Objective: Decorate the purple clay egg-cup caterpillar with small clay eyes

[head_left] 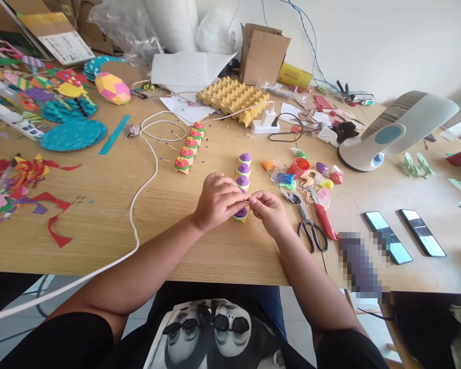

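Evidently, I have the left hand point(218, 204) and the right hand point(268, 212) meeting over the nearer part of the purple-topped egg-carton strip point(243, 169) because something this slight asks for fingertips, not a fist. The right grip is narrow, thumb and forefinger pinching a thin pale stick point(245, 200). The left grip is narrow too, fingertips gathered at the same spot, though I cannot tell whether they bear on the stick or only surround it.

The strip lies lengthwise on the table point(165, 215), straight ahead of the torso, presumably so that both arms reach it evenly; the left fingers hide some of its middle. A red-topped egg-carton strip point(188, 150) lies apart on the left, with purple-tipped sticks point(179, 135) scattered beside it, perhaps to keep them within reach.

To the right, the scissors point(311, 230) point their handles back at the body (a sensible angle for snatching up), next to a red-handled tool point(325, 219). Bagged lumps such as the blue one point(286, 178) cluster around a red tub point(299, 167), likely so the colours sit together, clear of the elbows.
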`<move>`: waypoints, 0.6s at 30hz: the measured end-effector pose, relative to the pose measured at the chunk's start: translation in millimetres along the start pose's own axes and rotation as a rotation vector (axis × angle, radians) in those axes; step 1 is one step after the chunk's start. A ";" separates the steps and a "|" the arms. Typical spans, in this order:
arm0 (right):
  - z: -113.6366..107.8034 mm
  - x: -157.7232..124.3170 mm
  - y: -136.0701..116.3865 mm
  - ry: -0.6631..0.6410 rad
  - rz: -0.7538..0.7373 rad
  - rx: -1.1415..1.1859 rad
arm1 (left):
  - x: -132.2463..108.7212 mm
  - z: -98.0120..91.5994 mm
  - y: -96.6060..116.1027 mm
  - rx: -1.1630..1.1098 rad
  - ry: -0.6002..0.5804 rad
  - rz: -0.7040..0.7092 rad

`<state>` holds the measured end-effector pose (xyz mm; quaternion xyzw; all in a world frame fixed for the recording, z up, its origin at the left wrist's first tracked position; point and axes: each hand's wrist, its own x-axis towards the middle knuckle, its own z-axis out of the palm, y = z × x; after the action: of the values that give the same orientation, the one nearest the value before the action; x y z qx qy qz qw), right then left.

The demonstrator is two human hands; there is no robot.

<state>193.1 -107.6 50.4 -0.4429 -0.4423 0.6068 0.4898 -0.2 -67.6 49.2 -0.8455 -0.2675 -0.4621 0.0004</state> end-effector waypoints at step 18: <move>2.7 -2.1 -4.4 0.003 0.023 0.003 | -0.9 0.7 1.4 -0.029 0.012 -0.037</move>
<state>191.6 -109.4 55.4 -0.4483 -0.4356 0.6123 0.4840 0.6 -69.0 48.4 -0.8377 -0.2763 -0.4708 -0.0186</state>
